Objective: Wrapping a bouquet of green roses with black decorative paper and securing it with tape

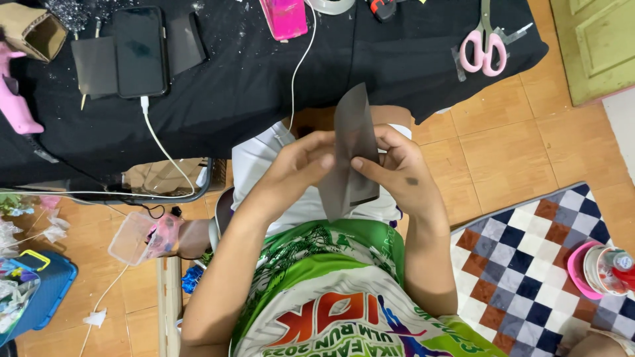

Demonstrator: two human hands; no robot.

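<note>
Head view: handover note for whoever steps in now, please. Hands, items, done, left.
Left hand and right hand: both pinch one dark grey sheet, held upright over the lap.
Black table ahead: phone on its cable, two more dark sheets beside it, pink-handled scissors far right, pink glue gun far left.
Done: sheet looks creased lengthwise.
Left: cannot tell from this view.

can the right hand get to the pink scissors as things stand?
Probably not right away. The right hand is pinching the dark sheet together with the left hand. The pink scissors lie in the open on the black table, nothing over them, so the path looks free once that hand lets go.
</note>
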